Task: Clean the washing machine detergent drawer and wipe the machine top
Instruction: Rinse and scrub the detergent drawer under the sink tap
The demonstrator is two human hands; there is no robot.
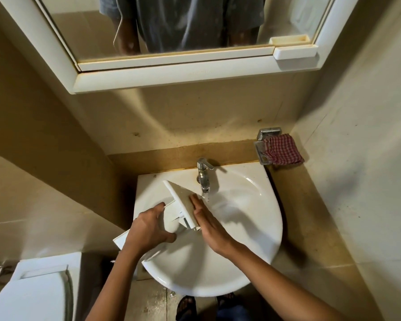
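Detergent drawer: lying tilted over the sink, long axis running from the left rim toward the tap, its front face just left of the running water. Left hand is gripping the drawer's body, fingers curled round it; right hand, fingers straight and holding nothing, is pressing the front face, nearer the stream.

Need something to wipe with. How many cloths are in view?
1: the red checked cloth draped over the metal soap holder, right of the tap. Others may be hidden.
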